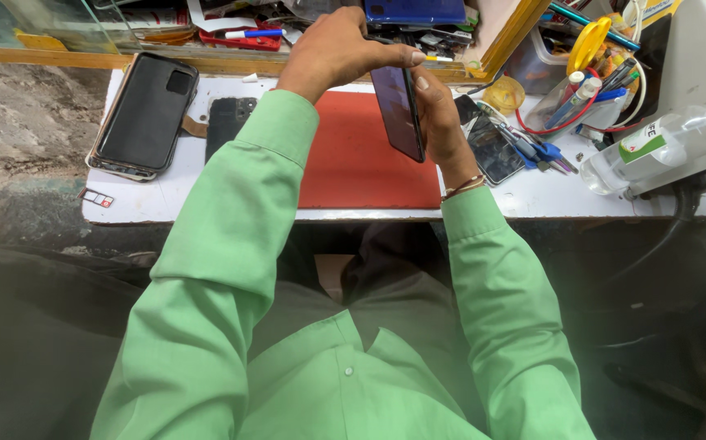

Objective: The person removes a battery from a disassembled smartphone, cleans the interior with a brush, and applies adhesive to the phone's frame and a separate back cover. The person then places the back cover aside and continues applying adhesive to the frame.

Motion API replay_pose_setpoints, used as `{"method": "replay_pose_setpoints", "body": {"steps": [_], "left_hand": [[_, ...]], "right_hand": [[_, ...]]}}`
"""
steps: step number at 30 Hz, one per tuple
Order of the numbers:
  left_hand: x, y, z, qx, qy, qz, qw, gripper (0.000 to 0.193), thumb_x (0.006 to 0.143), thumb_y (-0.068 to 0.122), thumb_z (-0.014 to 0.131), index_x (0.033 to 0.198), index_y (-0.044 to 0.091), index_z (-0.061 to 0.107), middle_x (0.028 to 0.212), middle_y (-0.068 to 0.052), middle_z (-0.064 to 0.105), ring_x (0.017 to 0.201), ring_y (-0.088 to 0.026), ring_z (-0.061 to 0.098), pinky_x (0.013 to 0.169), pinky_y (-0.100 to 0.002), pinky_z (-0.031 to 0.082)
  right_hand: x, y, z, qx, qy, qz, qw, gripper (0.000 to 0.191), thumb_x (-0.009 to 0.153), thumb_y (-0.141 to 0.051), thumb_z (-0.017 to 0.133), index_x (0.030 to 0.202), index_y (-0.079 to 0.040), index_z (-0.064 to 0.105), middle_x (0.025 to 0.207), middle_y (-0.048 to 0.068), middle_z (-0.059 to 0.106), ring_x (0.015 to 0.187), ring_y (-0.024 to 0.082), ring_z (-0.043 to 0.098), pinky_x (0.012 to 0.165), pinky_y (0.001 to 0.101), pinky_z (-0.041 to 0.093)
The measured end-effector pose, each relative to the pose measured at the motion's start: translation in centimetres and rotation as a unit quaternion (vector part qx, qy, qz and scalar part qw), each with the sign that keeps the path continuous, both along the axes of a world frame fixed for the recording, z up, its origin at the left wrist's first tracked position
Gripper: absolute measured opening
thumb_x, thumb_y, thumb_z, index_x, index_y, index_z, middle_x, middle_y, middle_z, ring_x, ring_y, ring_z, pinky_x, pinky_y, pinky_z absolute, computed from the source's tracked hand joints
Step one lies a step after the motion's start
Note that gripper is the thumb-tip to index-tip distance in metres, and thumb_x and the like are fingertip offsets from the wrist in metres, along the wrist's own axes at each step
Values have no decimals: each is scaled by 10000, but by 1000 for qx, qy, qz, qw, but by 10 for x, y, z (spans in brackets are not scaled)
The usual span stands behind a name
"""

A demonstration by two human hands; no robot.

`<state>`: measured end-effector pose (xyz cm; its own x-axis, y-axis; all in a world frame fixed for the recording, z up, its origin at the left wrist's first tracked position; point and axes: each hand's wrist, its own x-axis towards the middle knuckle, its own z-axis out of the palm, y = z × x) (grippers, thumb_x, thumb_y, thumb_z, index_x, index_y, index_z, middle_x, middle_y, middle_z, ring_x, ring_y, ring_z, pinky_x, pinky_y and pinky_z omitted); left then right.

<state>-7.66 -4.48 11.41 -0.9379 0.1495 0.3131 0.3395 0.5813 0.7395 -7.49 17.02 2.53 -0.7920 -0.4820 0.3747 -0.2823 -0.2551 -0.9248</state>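
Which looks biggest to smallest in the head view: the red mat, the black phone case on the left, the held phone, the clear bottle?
1. red mat
2. black phone case
3. clear bottle and held phone: unsure, since the phone is raised nearer the camera and seen at an angle.

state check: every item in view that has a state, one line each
Dark slim smartphone: screen off, held on edge above the mat.
Left hand: gripping the phone's top end.
Right hand: supporting the phone from behind.
Black phone case in a clear bumper: lying flat, back up.
Red rectangular work mat: flat on the white bench.
Clear plastic squeeze bottle: lying on its side, capped.
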Motion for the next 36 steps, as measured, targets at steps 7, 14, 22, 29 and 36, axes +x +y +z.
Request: {"method": "replay_pose_setpoints", "body": {"steps": [7, 14, 22, 29, 36], "left_hand": [[3, 13, 8, -67, -43, 61, 995, 872, 557, 763, 822, 996, 15, 739, 886, -133, 750, 873, -271, 745, 803, -388, 573], [0, 34, 2, -100, -2, 88, 991, 994, 564, 782, 831, 1139, -12, 665, 1117, -188, 678, 1086, -312, 640, 910, -414, 519], [0, 39, 2, -104, -9, 91, 990, 1012, 571, 754, 825, 1170, -40, 634, 1101, -199, 690, 1053, -317, 672, 888, -413, 544], [-1, 38, -1, -103, -25, 88, 991, 1015, 589, 751, 812, 1192, -43, 624, 1101, -199, 700, 1052, -305, 689, 894, -411, 552], [-2, 32, 0, -89, -11, 101, 991, 976, 570, 746, 821, 1161, -13, 653, 1105, -191, 693, 1057, -315, 674, 893, -418, 537]], "right_hand": [[-16, 10, -19, -1, 31, -39, 999, 566, 1059, -492, 526, 1318, 8, 579, 1054, 12, 629, 911, 60, 572, 782, 215, 470], [-24, 23, -34, -11, 34, -80, 996, 616, 1050, -581, 561, 1234, 3, 632, 1011, 0, 625, 876, 59, 556, 754, 209, 453], [-25, 24, -40, -40, 28, -79, 996, 645, 1009, -583, 606, 1231, 22, 622, 1021, 16, 650, 892, 69, 591, 767, 221, 485], [-30, 25, -44, -22, 47, -86, 995, 630, 1021, -585, 590, 1217, 12, 637, 1022, 2, 632, 902, 61, 563, 778, 217, 461], [-27, 22, -33, 6, 54, -99, 994, 593, 1086, -541, 548, 1224, 27, 651, 982, 8, 597, 873, 79, 539, 749, 225, 433]]}}
